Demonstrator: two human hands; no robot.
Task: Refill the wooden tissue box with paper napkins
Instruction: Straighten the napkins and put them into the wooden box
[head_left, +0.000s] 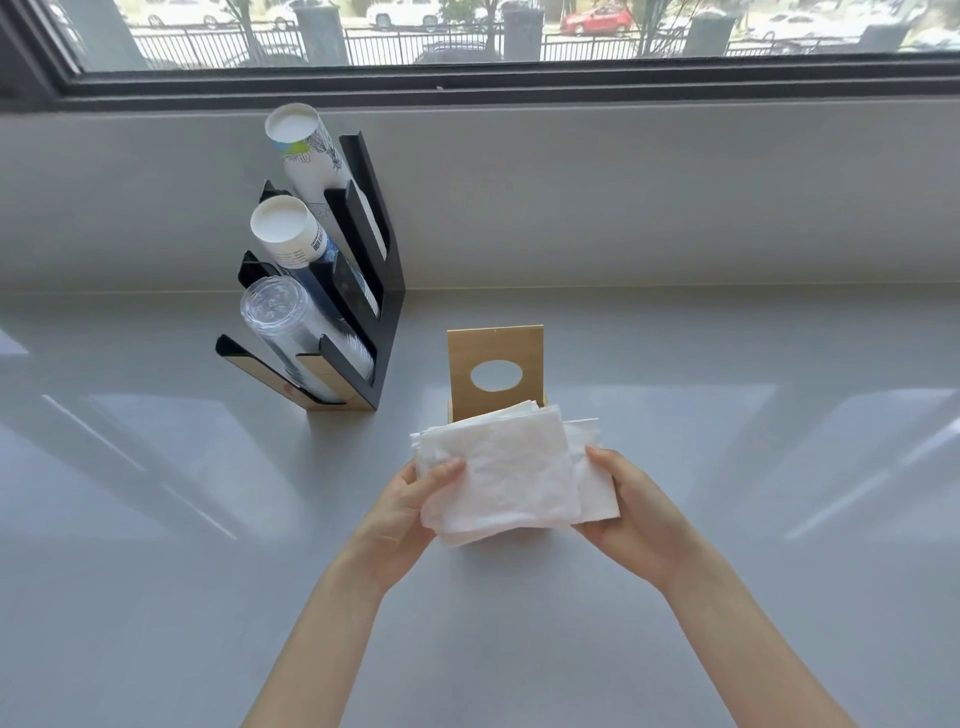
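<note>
Wooden box (543, 400) stands on grey counter (156, 519), mostly hidden behind napkins; lid (496, 370) with oval hole raised upright at back. Stack of white napkins (504, 475) held just above box opening. Left hand (410, 512) grips left edge, thumb on top. Right hand (631, 512) closed on right edge, some napkins shifted sideways. Black cup holder (358, 291) with paper and plastic cups stands to left, near window (467, 41).
</note>
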